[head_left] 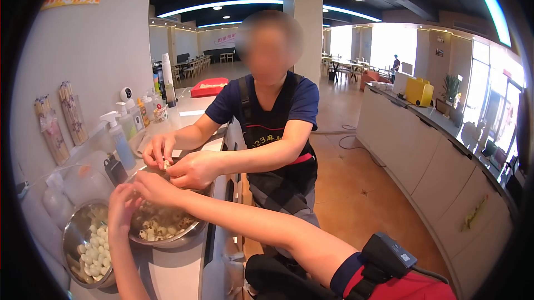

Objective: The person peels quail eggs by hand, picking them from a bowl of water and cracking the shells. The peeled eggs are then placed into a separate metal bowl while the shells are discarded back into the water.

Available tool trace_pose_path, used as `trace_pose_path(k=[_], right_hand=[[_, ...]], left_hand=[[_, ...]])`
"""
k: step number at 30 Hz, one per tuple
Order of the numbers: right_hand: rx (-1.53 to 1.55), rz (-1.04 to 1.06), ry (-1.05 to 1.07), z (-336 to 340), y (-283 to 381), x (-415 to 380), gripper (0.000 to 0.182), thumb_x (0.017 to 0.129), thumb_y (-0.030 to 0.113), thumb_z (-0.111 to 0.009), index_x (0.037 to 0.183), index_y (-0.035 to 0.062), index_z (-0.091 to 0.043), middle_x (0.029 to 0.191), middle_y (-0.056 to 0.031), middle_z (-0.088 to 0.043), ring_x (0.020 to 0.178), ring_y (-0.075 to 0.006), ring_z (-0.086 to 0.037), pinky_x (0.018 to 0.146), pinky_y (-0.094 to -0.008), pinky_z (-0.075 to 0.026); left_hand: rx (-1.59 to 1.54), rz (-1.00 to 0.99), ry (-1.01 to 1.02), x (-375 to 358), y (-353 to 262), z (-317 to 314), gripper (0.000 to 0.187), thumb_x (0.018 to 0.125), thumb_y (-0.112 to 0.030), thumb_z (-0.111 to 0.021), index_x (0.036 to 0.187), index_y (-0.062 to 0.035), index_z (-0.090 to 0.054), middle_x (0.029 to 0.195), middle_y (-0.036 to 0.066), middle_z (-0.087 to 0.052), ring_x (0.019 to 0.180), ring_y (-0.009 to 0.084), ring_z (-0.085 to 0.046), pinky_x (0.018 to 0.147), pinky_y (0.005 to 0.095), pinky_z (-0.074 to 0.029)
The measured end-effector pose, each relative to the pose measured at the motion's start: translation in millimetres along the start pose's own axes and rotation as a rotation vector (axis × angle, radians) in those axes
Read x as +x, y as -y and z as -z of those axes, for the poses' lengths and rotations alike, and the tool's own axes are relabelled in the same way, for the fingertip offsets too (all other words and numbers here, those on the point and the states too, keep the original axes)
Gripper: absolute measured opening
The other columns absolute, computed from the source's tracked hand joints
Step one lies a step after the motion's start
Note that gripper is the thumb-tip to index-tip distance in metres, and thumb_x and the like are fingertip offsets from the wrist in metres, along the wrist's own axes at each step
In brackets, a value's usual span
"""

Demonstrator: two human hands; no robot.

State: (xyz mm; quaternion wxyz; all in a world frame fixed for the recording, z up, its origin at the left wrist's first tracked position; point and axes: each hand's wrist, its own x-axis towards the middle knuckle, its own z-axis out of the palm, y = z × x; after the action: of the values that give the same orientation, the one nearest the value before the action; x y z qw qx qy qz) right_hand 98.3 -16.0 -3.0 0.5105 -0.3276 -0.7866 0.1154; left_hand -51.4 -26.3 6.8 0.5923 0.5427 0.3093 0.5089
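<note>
On the counter (175, 271), small speckled eggs (157, 230) sit in a steel bowl (181, 237), with both of the person's hands above it. The left hand (123, 205) has its fingers curled loosely inward, and the right hand (158, 188) comes across to meet it, probably so that both can work on something small over the bowl. Just beside, a second bowl (70, 239) holds smooth white eggs (95, 252), likely set there for easy reach. Opposite, a co-worker (272, 113) pinches a small pale thing (167, 165), apparently an egg, with both hands over the far rim. A spray bottle (121, 143) stands by the wall. The person's fingertips are bunched and partly hidden, so I cannot tell whether either hand has hold of anything; forearms cover much of the speckled eggs' bowl, and its contents blur towards the back.
</note>
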Motion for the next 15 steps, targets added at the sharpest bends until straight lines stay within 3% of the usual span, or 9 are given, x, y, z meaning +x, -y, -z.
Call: trace_pose_path(k=[2, 6, 12, 15], right_hand=[[0.004, 0.088, 0.006, -1.6, -2.8, -0.2, 0.016, 0.081, 0.014, -0.043, 0.08, -0.002, -0.042, 0.071, -0.0204, -0.049, 0.068, -0.0359, -0.05, 0.06, -0.042, -0.037], [-0.115, 0.033, 0.053, 3.8, 3.0, -0.9, 0.014, 0.08, 0.012, -0.044, 0.083, -0.0016, -0.041, 0.071, -0.0199, -0.05, 0.068, -0.0377, -0.052, 0.058, -0.0426, -0.038], [-0.185, 0.04, 0.058, 5.5, -3.7, -0.2, 0.019, 0.074, 0.008, -0.052, 0.085, -0.0025, -0.04, 0.073, -0.0196, -0.052, 0.07, -0.037, -0.053, 0.056, -0.042, -0.041], [-0.297, 0.243, -0.008, 1.8, -9.9, -3.2, 0.027, 0.067, 0.003, -0.056, 0.084, -0.0055, -0.037, 0.072, -0.0208, -0.052, 0.07, -0.036, -0.054, 0.057, -0.0404, -0.043]], left_hand=[[-0.029, 0.009, 0.011, 1.9, 2.3, 2.9, 0.011, 0.08, -0.016, -0.052, 0.088, -0.0092, -0.049, 0.085, 0.001, -0.052, 0.075, 0.0127, -0.052, 0.068, 0.0253, -0.045], [-0.001, 0.034, 0.021, 0.1, 2.2, -0.8, 0.009, 0.081, -0.015, -0.051, 0.087, -0.009, -0.049, 0.088, 0.001, -0.053, 0.079, 0.0137, -0.053, 0.072, 0.0273, -0.044], [0.006, 0.023, 0.009, -0.3, 0.4, -0.8, 0.011, 0.08, -0.014, -0.053, 0.088, -0.0079, -0.049, 0.091, 0.002, -0.053, 0.086, 0.0153, -0.052, 0.077, 0.0305, -0.044], [0.047, 0.041, 0.004, -1.8, -4.4, -7.5, 0.013, 0.08, -0.013, -0.052, 0.09, -0.0067, -0.048, 0.09, 0.003, -0.052, 0.083, 0.0155, -0.054, 0.077, 0.0303, -0.044]])
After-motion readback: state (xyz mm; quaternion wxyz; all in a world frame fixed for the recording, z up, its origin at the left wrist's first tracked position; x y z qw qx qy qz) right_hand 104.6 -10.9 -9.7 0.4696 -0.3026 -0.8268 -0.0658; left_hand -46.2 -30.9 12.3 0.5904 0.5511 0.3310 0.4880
